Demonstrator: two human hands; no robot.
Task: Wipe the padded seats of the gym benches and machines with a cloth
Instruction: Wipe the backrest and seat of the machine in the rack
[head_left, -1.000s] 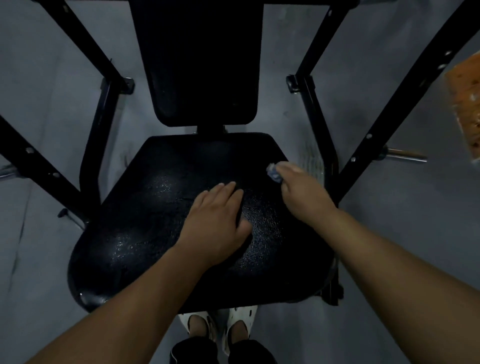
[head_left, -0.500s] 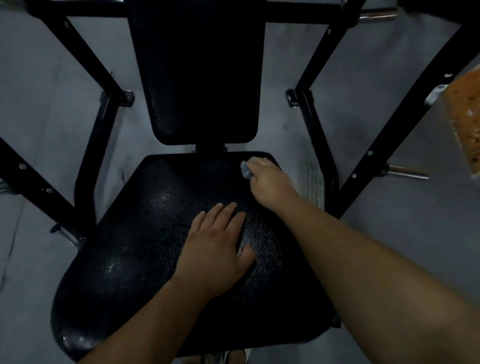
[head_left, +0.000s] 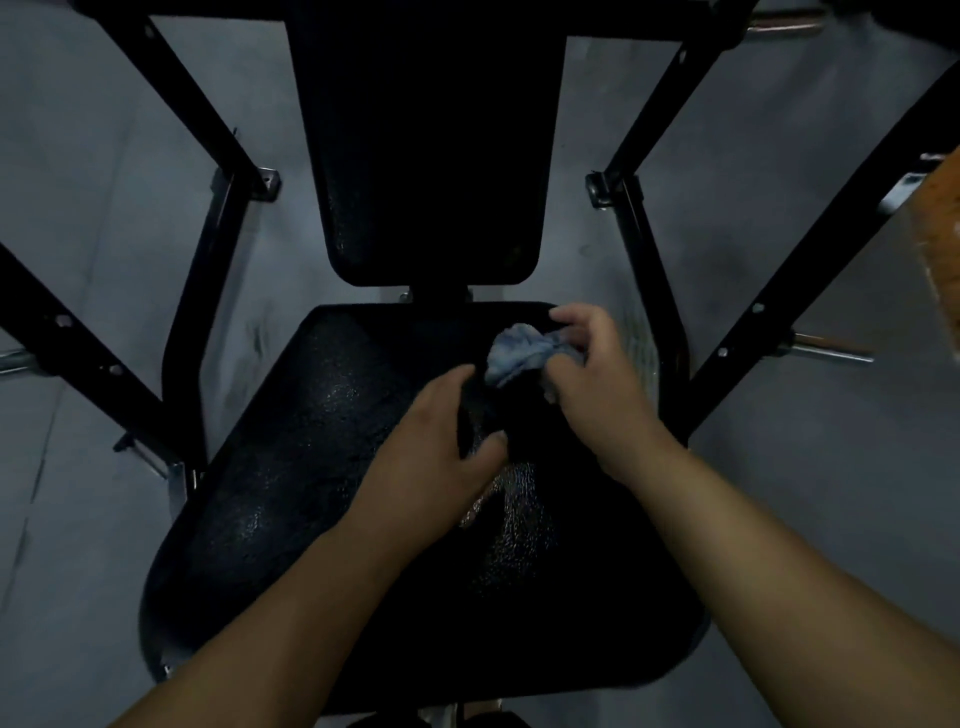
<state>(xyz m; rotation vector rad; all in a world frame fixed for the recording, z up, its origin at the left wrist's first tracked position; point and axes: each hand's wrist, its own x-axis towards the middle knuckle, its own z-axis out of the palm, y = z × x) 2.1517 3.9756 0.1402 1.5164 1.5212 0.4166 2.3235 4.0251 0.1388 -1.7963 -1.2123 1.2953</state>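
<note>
Right grip (head_left: 592, 384) pinching bunched cloth (head_left: 519, 353) over seat (head_left: 311, 467); left grip (head_left: 436, 452) curled, hold unclear.

The cloth (head_left: 519, 353) lies between left hand (head_left: 431, 447) and right hand (head_left: 605, 387), seemingly above the seat (head_left: 311, 493), backrest (head_left: 431, 156) behind.

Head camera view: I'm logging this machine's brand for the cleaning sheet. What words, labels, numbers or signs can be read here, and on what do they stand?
No text can be read in this view.
Seat pad and back pad: plain black, no label visible.
Frame: only bolts and holes, no sticker or number.
Cloth: no print visible.
Orange object at the right edge: speckled and too blurred to show any lettering.
</note>
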